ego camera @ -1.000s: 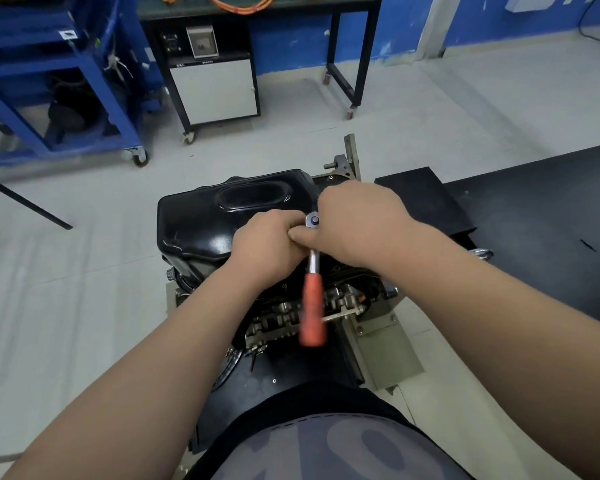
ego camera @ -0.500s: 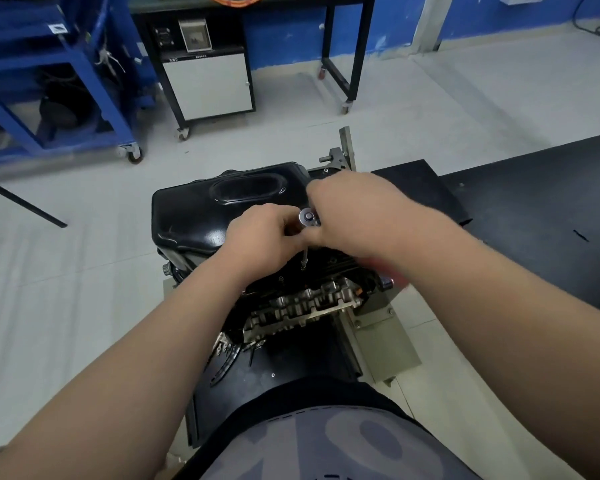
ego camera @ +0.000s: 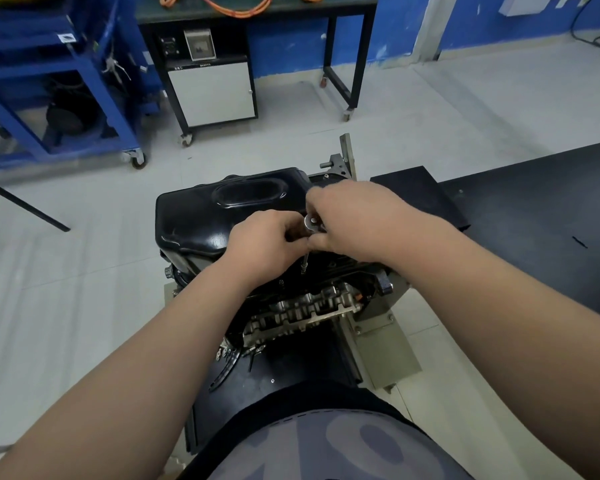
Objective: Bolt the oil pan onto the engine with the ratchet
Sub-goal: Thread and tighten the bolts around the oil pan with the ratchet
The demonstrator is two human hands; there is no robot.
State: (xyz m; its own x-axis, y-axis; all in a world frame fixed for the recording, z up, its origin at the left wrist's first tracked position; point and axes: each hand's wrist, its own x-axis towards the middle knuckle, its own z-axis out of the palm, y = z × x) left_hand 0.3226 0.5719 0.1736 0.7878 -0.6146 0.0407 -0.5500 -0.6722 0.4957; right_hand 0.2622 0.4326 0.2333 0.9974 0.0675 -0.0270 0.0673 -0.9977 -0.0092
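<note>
The black oil pan (ego camera: 205, 216) lies on top of the upturned engine (ego camera: 302, 306), which is mounted on a stand. The ratchet's silver head (ego camera: 311, 222) shows between my two hands at the pan's near right edge. Its thin extension (ego camera: 303, 261) runs down to the pan's flange. My left hand (ego camera: 264, 240) curls around the top of the extension just under the head. My right hand (ego camera: 354, 220) grips the ratchet from the right and hides its handle.
A black table (ego camera: 534, 216) runs along the right, close to the engine stand (ego camera: 385, 344). A blue wheeled cart (ego camera: 66, 98) stands at the back left. Behind the engine is a black bench on castors (ego camera: 336, 64) with a white cabinet (ego camera: 210, 91).
The orange ratchet handle, pointing toward me a second ago, has swung to the right and is now hidden under my right hand. Both hands stay at the ratchet head.
</note>
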